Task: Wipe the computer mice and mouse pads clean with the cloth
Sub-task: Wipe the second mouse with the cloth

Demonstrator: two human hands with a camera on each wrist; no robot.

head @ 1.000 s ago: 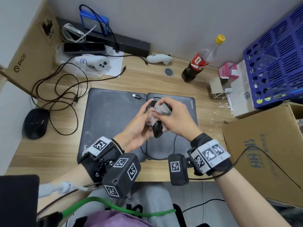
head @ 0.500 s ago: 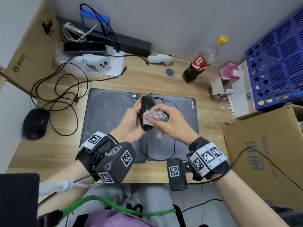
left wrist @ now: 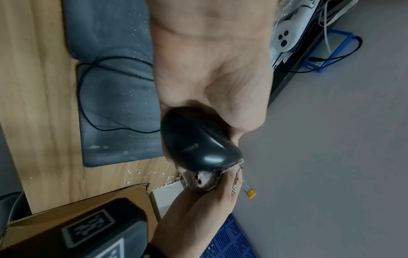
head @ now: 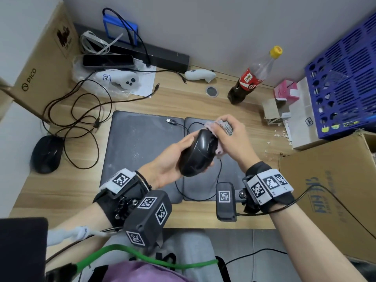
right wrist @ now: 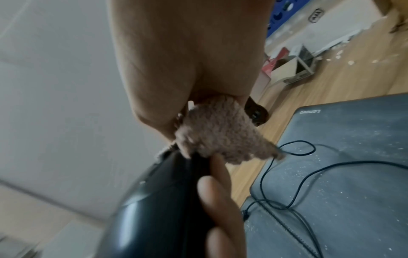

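Left hand (head: 162, 169) clamped round black mouse (head: 196, 154), held up mid-frame over right pad (head: 227, 176). Right hand (head: 232, 141) bunched tight on pink cloth (head: 218, 137), pressed to mouse front. Second mouse (head: 46, 154) at left edge, beside left pad (head: 138, 143).

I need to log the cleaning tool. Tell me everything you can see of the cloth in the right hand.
The cloth is small, fuzzy, pinkish-beige terry-like fabric with a checkered black-and-white patch showing at the knuckles in the head view. It is bunched in the right hand, fingers curled round it, one corner hanging free. It presses against the front end of the black wired mouse, held above the mouse pads.
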